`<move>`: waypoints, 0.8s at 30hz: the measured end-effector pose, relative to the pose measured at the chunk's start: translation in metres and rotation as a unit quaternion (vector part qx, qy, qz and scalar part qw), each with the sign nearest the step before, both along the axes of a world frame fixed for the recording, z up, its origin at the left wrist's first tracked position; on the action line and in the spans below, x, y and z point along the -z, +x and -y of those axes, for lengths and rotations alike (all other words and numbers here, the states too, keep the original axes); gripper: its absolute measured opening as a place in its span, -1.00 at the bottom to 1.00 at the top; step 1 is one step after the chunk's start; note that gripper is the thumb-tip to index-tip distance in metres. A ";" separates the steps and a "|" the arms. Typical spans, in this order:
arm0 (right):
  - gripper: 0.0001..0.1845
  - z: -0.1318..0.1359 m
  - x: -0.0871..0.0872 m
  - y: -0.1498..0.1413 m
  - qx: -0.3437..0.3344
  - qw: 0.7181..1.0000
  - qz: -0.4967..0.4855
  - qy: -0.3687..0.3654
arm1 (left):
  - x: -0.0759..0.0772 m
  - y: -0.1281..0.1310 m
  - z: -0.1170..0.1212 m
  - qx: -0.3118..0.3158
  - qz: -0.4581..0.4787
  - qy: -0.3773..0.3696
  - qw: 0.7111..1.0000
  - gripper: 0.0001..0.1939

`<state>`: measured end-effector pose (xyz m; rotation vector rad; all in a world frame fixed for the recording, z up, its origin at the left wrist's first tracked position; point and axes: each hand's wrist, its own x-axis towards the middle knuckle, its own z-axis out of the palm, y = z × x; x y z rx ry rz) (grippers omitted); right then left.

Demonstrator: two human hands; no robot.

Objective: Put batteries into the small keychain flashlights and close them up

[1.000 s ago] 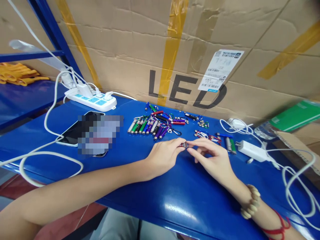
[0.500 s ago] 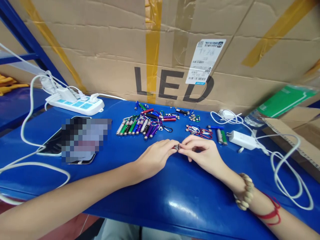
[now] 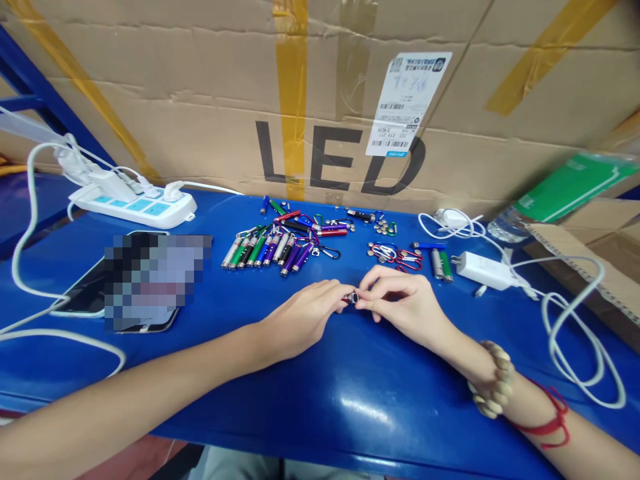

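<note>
Forearms [image 3: 165,390] angled inward from both lower corners, and we had both hands meeting just above the blue bench [image 3: 320,407], mid-frame. Left hand [image 3: 303,315]: back up, fingers closed and pointing right, gripping a small red tube [image 3: 352,297] between thumb and forefinger, metal end facing right. Right hand [image 3: 413,303]: wrist bent in, thumb and forefinger pinching that metal end, other fingers curled under. Anything smaller between those tips was too hidden for us to tell. We had a beaded bracelet [image 3: 493,380] and red string [image 3: 545,427] on the right arm.

Containers: big taped carton [image 3: 200,80] stood behind, marked LED, shipping label [image 3: 410,103] on its face; we couldn't see inside. Open cardboard box [image 3: 583,263] sat at right; contents unclear. Clear pack with a green panel [image 3: 575,187] leaned by it. Power strip [image 3: 165,215] at left had several plugs in.

Beyond the hands we had a row of pen lights [image 3: 260,252], red carabiners [image 3: 410,260], button cells [image 3: 385,228] and, near the white charger [image 3: 484,270], loose silver and green tubes [image 3: 440,265]. Phones [image 3: 93,287] lay left, partly pixelated.
</note>
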<state>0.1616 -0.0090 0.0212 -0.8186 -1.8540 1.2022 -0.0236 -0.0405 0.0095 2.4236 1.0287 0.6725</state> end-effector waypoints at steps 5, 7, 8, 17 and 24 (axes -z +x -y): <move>-0.67 -0.001 0.000 0.001 0.026 0.994 0.047 0.099 | 0.000 0.001 0.001 0.006 0.003 0.026 1.000 -0.75; -0.62 -0.001 0.000 0.002 0.029 0.991 0.063 0.111 | -0.001 0.002 0.002 0.004 0.000 0.032 0.999 -0.76; -0.61 -0.001 0.000 0.002 0.027 0.991 0.069 0.111 | -0.001 0.002 0.002 0.002 -0.003 0.036 0.999 -0.76; -0.56 0.002 0.001 0.000 0.023 0.991 0.060 0.114 | 0.000 0.002 0.004 -0.018 -0.010 0.067 0.998 -0.76; -0.64 0.003 0.003 0.000 0.014 0.989 0.048 0.140 | -0.003 0.002 0.007 -0.026 -0.002 0.075 0.997 -0.75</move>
